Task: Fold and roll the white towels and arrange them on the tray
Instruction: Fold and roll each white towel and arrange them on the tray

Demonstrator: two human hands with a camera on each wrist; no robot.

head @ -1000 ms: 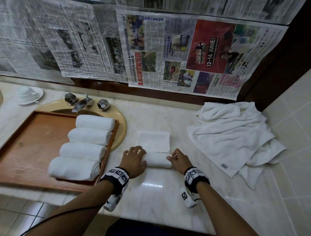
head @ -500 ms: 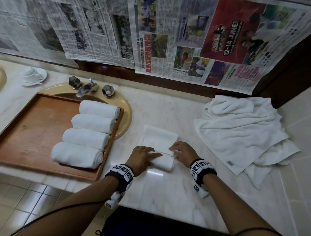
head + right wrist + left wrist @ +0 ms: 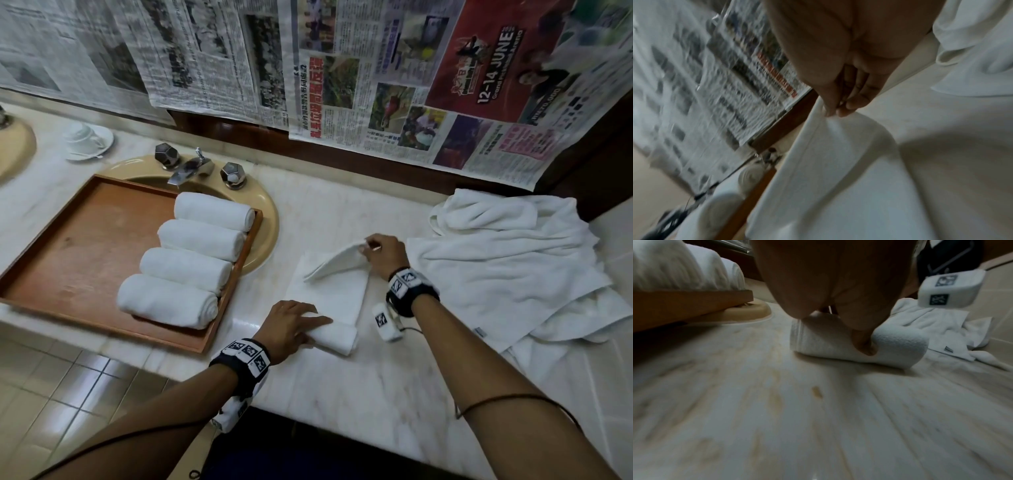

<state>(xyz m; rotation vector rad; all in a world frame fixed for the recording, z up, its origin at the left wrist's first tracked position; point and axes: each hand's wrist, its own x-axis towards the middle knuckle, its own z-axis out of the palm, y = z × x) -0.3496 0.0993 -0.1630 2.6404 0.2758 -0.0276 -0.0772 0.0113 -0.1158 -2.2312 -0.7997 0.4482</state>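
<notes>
A white towel (image 3: 329, 298) lies on the marble counter, its near end wound into a short roll (image 3: 337, 337). My left hand (image 3: 301, 325) lies over that roll; in the left wrist view its thumb (image 3: 863, 344) digs into the roll's (image 3: 898, 345) front. My right hand (image 3: 368, 246) pinches the towel's far right corner, lifted off the counter and folded inward; the right wrist view shows the fingertips (image 3: 835, 112) nipping the hem (image 3: 818, 129). On the wooden tray (image 3: 68, 260) to the left, several rolled towels (image 3: 202, 240) lie side by side along its right edge.
A heap of loose white towels (image 3: 513, 267) covers the counter's right end. The tray rests over a beige sink (image 3: 267, 219) with a faucet (image 3: 191, 169). A cup on a saucer (image 3: 85, 138) stands far left. Newspapers hang on the wall behind.
My right hand left the roll, reached to the towel's far right corner and lifted it. The left hand stayed on the roll. The head camera moved closer and tilted.
</notes>
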